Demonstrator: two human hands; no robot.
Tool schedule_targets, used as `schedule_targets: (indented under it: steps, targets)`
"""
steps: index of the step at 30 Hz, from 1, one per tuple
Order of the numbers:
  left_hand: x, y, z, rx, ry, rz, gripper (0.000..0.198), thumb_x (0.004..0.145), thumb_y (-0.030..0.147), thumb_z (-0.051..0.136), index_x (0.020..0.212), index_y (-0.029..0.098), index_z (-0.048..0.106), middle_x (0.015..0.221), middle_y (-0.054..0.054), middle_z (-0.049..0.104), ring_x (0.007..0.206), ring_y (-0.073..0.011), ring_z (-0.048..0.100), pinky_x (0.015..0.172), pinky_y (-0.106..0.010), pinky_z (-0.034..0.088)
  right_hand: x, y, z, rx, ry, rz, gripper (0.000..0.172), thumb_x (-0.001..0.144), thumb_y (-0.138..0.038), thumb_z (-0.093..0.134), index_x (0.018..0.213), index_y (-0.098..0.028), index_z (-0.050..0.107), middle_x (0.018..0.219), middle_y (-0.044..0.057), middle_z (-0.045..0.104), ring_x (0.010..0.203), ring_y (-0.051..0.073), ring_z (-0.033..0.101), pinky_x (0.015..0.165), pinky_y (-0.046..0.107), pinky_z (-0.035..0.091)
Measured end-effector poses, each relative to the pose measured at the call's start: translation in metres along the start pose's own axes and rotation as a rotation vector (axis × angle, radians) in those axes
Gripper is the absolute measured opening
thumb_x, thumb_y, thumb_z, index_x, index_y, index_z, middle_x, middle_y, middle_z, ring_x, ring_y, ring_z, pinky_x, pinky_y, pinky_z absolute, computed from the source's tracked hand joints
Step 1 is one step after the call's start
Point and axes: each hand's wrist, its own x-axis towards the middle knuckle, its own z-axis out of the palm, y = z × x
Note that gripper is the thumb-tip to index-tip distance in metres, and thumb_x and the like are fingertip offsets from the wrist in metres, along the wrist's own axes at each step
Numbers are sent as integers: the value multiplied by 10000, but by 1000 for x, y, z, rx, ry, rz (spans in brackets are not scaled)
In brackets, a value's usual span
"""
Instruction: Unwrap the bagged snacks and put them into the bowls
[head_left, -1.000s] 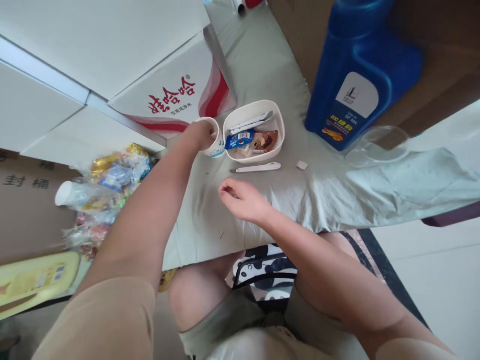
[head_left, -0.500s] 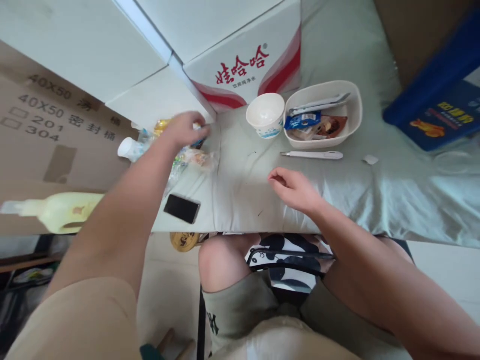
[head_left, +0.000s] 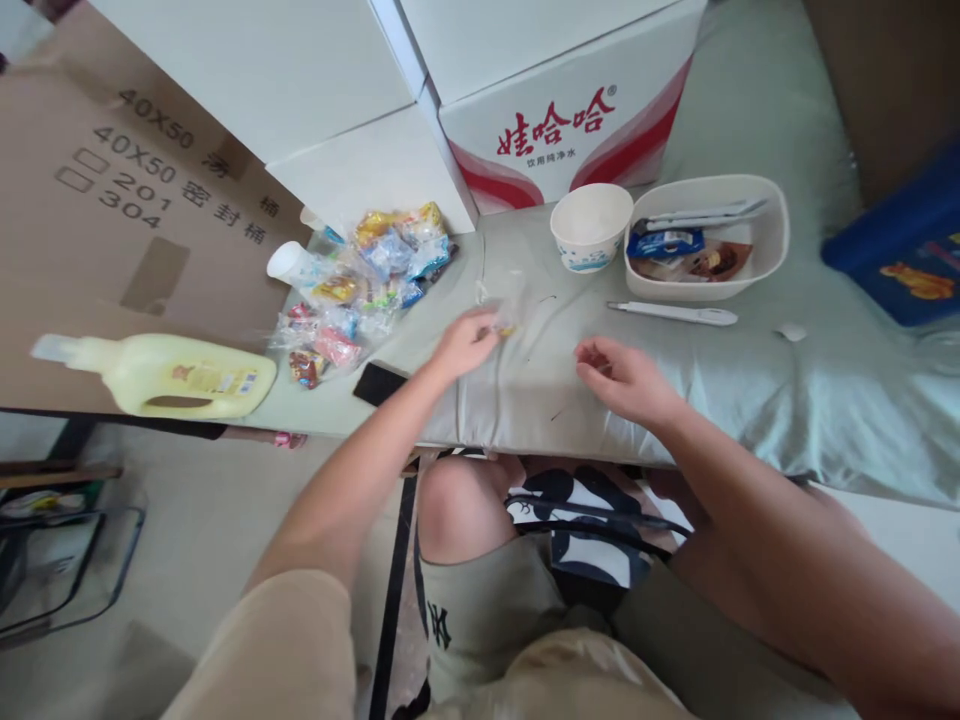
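Observation:
My left hand point(head_left: 469, 342) pinches a clear plastic packet point(head_left: 510, 300) with a bit of yellow at its lower end, held over the green cloth. Its contents are blurred. To the right, my right hand point(head_left: 626, 382) hovers near the cloth, its fingers curled in and nothing visible in them. Above that hand lies a white craft knife point(head_left: 671, 313). A white paper bowl point(head_left: 589, 228) with a blue print stands beyond, beside a white plastic tub point(head_left: 781, 235) containing several small packages. A pile of wrapped snacks point(head_left: 375, 265) lies to the left.
A dark phone point(head_left: 379, 384) lies left of my left forearm. A yellow detergent bottle point(head_left: 187, 375) lies on its side at the edge. White cartons point(head_left: 570, 140) and a brown cardboard box point(head_left: 165, 200) stand behind. At right are a blue package point(head_left: 892, 250) and a small white piece point(head_left: 790, 331).
My left hand has moved from the snack pile rightward and toward me, bringing the clear packet. My right hand stays low with curled fingers. The camera view has shifted left.

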Motion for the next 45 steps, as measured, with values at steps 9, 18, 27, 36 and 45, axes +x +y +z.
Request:
schedule_targets:
  steps: [9,18,27,36,45]
  targets:
    - [-29,22,115,-327,7,-12,99,831,283,669,835,218,744,949,-48,752,972,-219,703,926,-364,545,-1,9,-11,150,114,-58,270,846,-483,603,845,-213,621,886,69,666,850,210,630,772,342,514]
    - [-16,23,99,20,40,-37,420,661,153,828,1046,218,673,1103,-96,673,1161,-325,603,1091,-497,436,18,10,-16,-266,236,-33,193,833,-355,615,973,-223,623,975,102,698,869,250,618,787,374,474]
    - [3,18,86,-688,239,-121,438,627,187,864,899,235,524,785,49,560,684,-109,566,623,-222,430,5,43,-59,-845,444,48,350,873,-280,521,1182,-165,640,1194,193,688,1108,364,596,954,514,433]
    - [2,8,96,-587,342,-223,325,706,223,807,812,228,500,633,81,482,518,-72,435,508,-211,346,-10,22,-41,-380,424,-112,300,950,-356,511,1128,-204,699,895,78,728,733,211,650,700,355,511]
    - [4,11,92,-352,367,-10,363,676,299,872,828,219,552,720,59,571,588,-79,494,565,-215,392,-2,7,-13,-257,238,-146,305,979,-338,497,1031,-225,776,715,39,687,730,205,661,712,331,519]
